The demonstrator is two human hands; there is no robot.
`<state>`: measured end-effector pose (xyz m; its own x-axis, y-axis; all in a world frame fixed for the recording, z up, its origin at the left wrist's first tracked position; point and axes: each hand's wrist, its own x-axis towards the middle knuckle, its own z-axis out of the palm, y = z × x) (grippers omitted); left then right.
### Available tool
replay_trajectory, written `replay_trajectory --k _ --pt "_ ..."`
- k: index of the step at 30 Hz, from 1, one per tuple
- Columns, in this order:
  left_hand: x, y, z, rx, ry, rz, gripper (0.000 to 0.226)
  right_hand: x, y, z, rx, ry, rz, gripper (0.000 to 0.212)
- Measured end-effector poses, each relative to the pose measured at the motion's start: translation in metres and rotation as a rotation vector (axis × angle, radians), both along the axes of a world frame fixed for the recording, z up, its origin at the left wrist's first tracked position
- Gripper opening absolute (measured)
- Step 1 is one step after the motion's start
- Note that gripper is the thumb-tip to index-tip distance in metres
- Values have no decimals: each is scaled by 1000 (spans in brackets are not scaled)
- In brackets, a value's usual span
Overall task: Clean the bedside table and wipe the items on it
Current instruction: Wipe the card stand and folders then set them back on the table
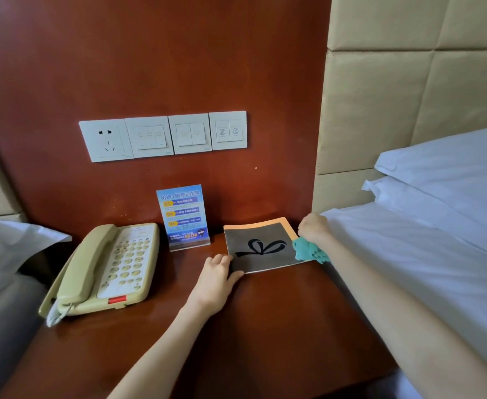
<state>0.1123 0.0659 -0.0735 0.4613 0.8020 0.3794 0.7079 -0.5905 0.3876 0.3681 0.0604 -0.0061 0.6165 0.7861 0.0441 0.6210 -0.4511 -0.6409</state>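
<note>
— Where was the little book?
— The book (261,249) lay flat on the bedside table (265,326), at about 1 o'clock, close to the bed (409,254).
— What did the hands do?
— They were apart. The left hand (217,276) pinched the book's corner at 7 o'clock. The right hand (313,227) was bunched round a green cloth (307,251). The cloth touched the book's edge at 3 o'clock.
— What else was there?
— A phone (107,266) sat at 9 o'clock. A blue sign (183,216) stood at 12 o'clock, by the wall.
</note>
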Motion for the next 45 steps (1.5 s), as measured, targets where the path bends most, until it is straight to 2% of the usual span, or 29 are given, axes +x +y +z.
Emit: replay_trajectory --k 4,7,9,12,15,19,21,23,25,27,31,35,37,40,42,45 --pt "-1 -1 0 -1 -26 -8 50 -1 -9 12 66 26 -55 16" --pt "-3 -5 2 42 -84 -5 45 -9 -19 23 150 176 -55 14" --pt "-6 -9 7 79 -101 -5 41 -18 -27 30 199 287 -31 4" --pt "-9 -19 15 110 -103 -22 32 -36 -41 37 210 402 29 21" --pt "-14 -33 22 4 -157 -63 30 -61 -52 39 199 496 90 22" --pt "-23 -58 38 -249 -414 -194 24 -103 -59 38 227 632 142 17" --pt "-33 -64 49 -272 -496 -187 20 -127 -59 37 226 702 182 12" --pt "-49 -67 59 -197 -512 -141 12 -153 -59 36 212 780 225 8" --pt "-70 -68 67 -137 -508 -99 4 -177 -58 35 205 848 283 19" --pt "-94 -71 77 -130 -539 -58 5 -200 -58 34 197 899 360 25" --pt "-144 -79 107 -124 -620 15 18 -244 -63 32 154 1014 555 16" --pt "-193 -89 141 -70 -454 71 13 -279 -68 28 221 1253 840 43" --pt "-217 -94 154 -129 -416 76 12 -298 -78 31 174 1272 1014 53" --pt "-252 -106 165 -177 -432 69 12 -329 -92 34 131 1152 1183 40" --pt "-273 -113 169 -191 -450 85 14 -348 -98 37 124 1070 1200 35" --pt "-303 -126 171 -132 -428 140 9 -371 -102 37 125 1057 1170 30"
